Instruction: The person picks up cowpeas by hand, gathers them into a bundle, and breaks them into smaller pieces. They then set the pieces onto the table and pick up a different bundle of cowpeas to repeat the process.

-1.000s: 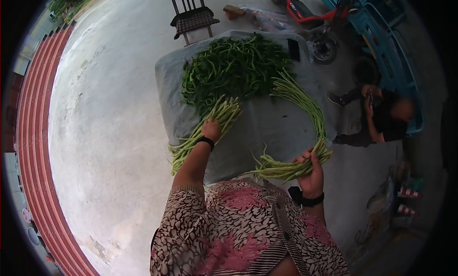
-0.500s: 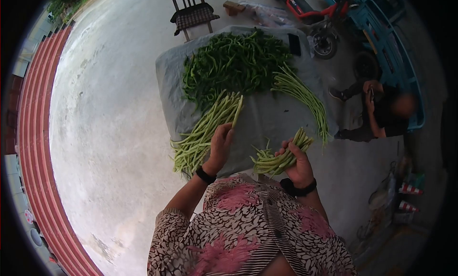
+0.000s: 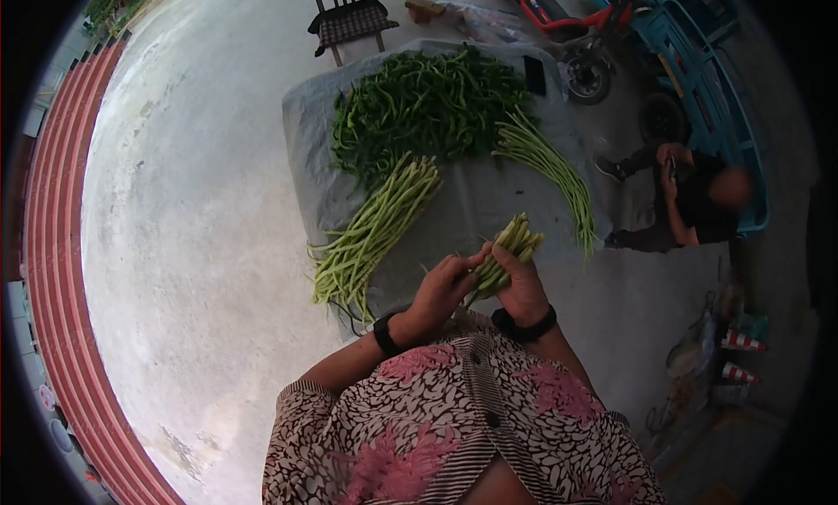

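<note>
1. Surface (image 3: 463, 217): grey-covered, in front of the person.
2. Green pepper heap (image 3: 428, 112): across the surface's far part.
3. Thick bean bundle (image 3: 380, 230): on the left side, touching the heap.
4. Thinner bean bundle (image 3: 550, 173): along the right side.
5. Right hand (image 3: 522, 288): grip closed around a short bunch (image 3: 515, 237) near the front edge.
6. Left hand (image 3: 441, 287): fingers against that bunch; cannot tell whether its grip is closed.

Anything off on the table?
One minor thing: the left bean bunch has ragged ends sticking past the left edge of the table, over the floor, so it looks untidy. No obvious spill or damage.
</note>
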`<move>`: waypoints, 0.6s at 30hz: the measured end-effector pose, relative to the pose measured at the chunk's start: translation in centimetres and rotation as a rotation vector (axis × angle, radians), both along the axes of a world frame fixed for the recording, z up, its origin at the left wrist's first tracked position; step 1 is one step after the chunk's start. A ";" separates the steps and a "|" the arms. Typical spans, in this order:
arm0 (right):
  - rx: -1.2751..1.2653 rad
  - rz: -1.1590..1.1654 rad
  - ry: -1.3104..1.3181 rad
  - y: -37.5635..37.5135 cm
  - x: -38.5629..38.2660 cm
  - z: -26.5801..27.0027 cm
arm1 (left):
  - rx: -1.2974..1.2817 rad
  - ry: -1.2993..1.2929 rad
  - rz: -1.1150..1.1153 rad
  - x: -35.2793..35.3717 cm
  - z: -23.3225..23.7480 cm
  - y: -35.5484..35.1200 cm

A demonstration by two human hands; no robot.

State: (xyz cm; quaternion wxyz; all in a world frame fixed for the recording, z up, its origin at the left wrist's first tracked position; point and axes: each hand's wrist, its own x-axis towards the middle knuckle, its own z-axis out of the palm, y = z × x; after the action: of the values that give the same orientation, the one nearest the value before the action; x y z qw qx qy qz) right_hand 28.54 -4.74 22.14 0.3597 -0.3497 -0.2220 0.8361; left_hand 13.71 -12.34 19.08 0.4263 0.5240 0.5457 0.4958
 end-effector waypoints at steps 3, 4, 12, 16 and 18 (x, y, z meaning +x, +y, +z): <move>0.036 -0.059 0.039 -0.2 0.0 0.2 | 0.010 0.018 -0.038 -0.2 -0.4 -0.2; 0.028 -0.087 0.060 -0.2 -0.1 0.5 | -0.050 0.011 -0.067 -0.4 -0.4 -0.3; 0.126 -0.273 0.172 2.9 4.9 3.2 | -0.253 0.482 -0.217 -4.4 -9.2 -3.8; 0.205 -0.303 0.151 4.0 6.9 4.2 | -0.377 0.538 -0.222 -6.8 -12.7 -5.6; 0.219 -0.311 0.162 4.3 7.5 4.1 | -0.395 0.565 -0.200 -8.3 -16.1 -6.3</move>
State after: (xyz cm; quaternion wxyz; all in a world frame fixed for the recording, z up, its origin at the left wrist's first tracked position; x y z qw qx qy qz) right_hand 36.07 -0.48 26.27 0.5368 -0.2701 -0.2251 0.7670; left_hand 5.45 -18.67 2.96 0.3980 0.5987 0.6734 0.1722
